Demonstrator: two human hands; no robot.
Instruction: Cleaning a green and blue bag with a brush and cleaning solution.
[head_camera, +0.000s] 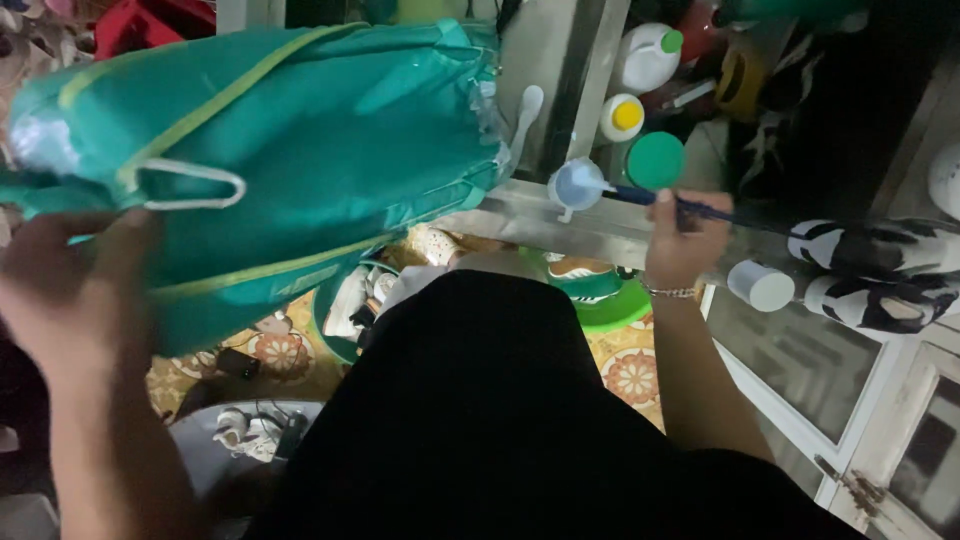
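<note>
Gripping a blue brush (690, 208) at right of centre, the right hand (683, 243) closes around its handle; the long axis runs left to the cup (577, 185). The left hand (70, 290), fingers spread, presses the green bag (300, 150) at upper left.

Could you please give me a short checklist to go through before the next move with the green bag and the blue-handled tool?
1. Left hand on the green bag: ok, touching its lower edge.
2. Firmness of that hold: cannot tell, hand blurred.
3. Right hand closed on the blue-handled tool: ok.
4. Tool head apart from the bag: ok.
5. Bottles apart from the tool: ok.
6. Bag closed: cannot tell.
</note>
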